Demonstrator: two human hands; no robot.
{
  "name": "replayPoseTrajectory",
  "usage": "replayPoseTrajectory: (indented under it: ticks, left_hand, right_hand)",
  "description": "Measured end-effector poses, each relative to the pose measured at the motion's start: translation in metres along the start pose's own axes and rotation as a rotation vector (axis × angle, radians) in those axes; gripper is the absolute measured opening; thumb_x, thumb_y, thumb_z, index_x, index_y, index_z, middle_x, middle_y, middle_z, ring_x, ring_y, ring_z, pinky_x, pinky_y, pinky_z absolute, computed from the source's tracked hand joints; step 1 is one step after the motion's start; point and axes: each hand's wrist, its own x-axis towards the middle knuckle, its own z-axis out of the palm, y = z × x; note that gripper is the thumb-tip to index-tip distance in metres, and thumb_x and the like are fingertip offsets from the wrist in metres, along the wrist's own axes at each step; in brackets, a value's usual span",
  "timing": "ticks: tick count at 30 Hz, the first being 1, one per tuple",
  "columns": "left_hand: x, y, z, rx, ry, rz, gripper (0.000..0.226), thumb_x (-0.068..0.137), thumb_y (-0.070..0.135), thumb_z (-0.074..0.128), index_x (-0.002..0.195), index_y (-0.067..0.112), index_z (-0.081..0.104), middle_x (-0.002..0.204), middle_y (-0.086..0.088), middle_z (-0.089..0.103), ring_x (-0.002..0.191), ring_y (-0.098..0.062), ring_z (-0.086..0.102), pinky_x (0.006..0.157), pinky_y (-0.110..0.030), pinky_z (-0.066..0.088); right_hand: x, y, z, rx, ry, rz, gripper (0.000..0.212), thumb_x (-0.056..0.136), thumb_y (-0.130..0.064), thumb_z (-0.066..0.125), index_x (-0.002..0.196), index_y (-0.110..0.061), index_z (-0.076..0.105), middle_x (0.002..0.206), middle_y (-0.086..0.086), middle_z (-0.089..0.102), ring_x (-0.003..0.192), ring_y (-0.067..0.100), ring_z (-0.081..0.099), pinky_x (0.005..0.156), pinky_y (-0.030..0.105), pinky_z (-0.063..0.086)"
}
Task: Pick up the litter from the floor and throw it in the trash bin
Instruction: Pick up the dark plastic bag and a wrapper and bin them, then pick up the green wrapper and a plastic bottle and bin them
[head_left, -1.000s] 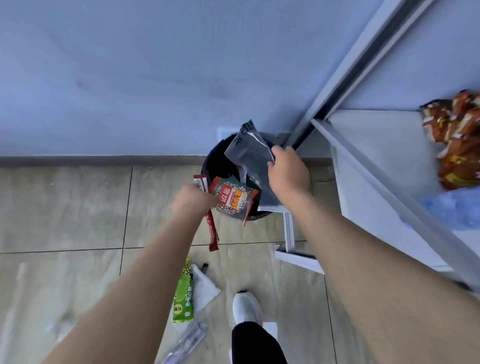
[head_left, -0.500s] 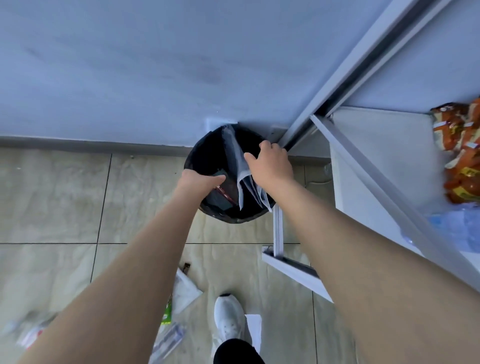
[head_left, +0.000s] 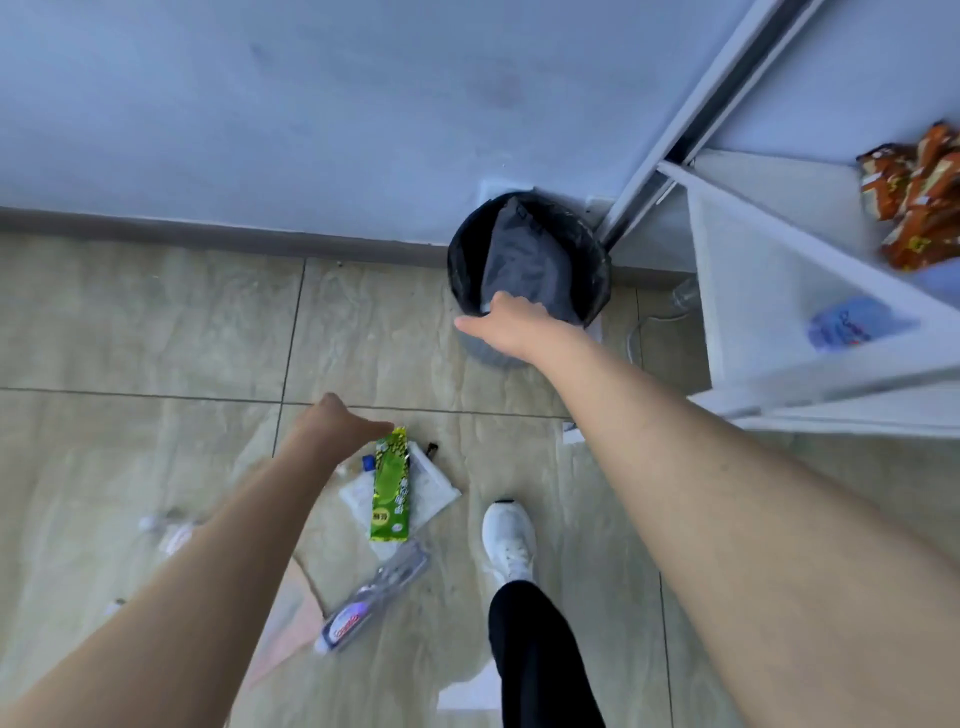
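The round trash bin (head_left: 457, 270) with a black liner stands against the wall, and a grey plastic bag (head_left: 524, 260) lies inside it. My right hand (head_left: 511, 325) hovers at the bin's near rim, fingers stretched left, nothing visibly in it. My left hand (head_left: 332, 421) is low over the floor, empty, its fingertips next to the top end of a green wrapper (head_left: 390, 486). That wrapper lies on a white packet (head_left: 434, 493). A clear toothbrush pack (head_left: 374, 603) lies just below them.
A white shelf unit (head_left: 769, 291) with orange snack packs (head_left: 919, 202) and a water bottle (head_left: 852, 325) stands right of the bin. My white shoe (head_left: 509, 540) is on the tiles. Blurred litter (head_left: 166, 530) lies at left, white paper (head_left: 467, 691) near my leg.
Both hands let their wrappers and the grey bag go into the bin. My left hand pulled back down to the green wrapper; my right hand drew back to the rim.
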Motion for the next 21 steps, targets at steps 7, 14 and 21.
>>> replayPoseTrajectory:
  ticks: [7,14,21]
  left_hand:
    - [-0.064,-0.157,0.032,0.080,-0.037,0.006,0.084,0.072,0.045,0.073,0.136,0.002,0.040,0.136,-0.019,0.051,0.124,-0.033,0.050,0.098,-0.038,0.044]
    - [-0.048,-0.258,0.117,0.121,-0.065,-0.013,0.077,0.071,0.049,0.070,0.131,0.008,0.047,0.132,-0.015,0.055,0.122,-0.032,0.050,0.098,-0.034,0.041]
    - [0.035,-0.295,0.229,0.165,-0.083,0.054,0.075,0.075,0.047,0.070,0.135,0.010,0.044,0.134,-0.015,0.050,0.125,-0.033,0.047,0.100,-0.039,0.042]
  right_hand:
    - [-0.089,-0.021,0.134,-0.003,-0.120,0.014,0.075,0.090,-0.056,0.048,0.145,-0.009,0.031,0.152,0.014,0.034,0.138,0.033,0.033,0.111,0.036,0.031]
    - [-0.104,0.007,0.271,-0.015,-0.240,0.029,0.035,0.092,-0.053,0.047,0.102,-0.021,0.056,0.122,0.017,0.054,0.115,0.029,0.049,0.077,0.030,0.034]
    - [-0.026,0.066,0.389,0.040,-0.220,0.099,0.059,0.091,-0.055,0.047,0.130,-0.011,0.047,0.134,0.015,0.053,0.127,0.033,0.044,0.085,0.031,0.033]
